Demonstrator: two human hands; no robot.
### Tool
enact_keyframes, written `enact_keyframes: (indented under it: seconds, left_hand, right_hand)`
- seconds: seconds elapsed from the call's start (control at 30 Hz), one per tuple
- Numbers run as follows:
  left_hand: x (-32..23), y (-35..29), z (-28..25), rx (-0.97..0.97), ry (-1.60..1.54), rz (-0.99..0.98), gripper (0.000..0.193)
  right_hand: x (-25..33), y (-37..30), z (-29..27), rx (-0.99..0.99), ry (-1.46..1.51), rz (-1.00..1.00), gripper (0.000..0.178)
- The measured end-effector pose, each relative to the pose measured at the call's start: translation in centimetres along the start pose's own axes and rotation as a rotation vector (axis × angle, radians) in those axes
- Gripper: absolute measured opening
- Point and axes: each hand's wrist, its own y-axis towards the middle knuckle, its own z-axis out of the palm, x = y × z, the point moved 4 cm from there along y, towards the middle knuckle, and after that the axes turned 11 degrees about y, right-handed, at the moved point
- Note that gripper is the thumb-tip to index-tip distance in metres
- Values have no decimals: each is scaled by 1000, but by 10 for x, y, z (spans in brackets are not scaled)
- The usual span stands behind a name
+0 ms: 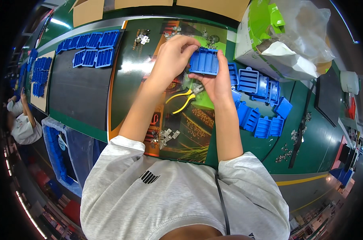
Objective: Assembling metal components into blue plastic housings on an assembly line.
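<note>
My right hand [216,83] holds a blue plastic battery holder [204,62] with several long slots, its thumb and fingers around the right side and lower edge. My left hand [174,56] is closed in a pinch at the holder's upper left corner; what lies between its fingertips is hidden. Below the hands, pliers with yellow handles [184,100] rest on a printed mat [193,138]. Small metal contact pieces lie in piles on the mat, one pile [164,138] near me and another pile [208,39] beyond the holder.
More blue holders [262,127] lie loosely at the right. Rows of holders [95,40] sit on a black mat [79,86] at the left. A green and white box [255,44] with clear plastic stands at the far right. Another person [24,124] sits at the far left.
</note>
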Motion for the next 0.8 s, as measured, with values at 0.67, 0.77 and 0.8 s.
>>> enact_keyframes:
  seconds: [0.67,0.77,0.8]
  left_hand:
    - [-10,-3,6,61,-161,15,13]
    - [-8,-3,12,109,-306,-65,12]
    - [-14,-4,10,92,-239,-5,12]
  right_hand:
    - [8,-7,1,-88,-162,-139,45]
    - [9,-7,1,-88,-214,-176,45]
    - [10,-8,1,-91,-258,-198,46]
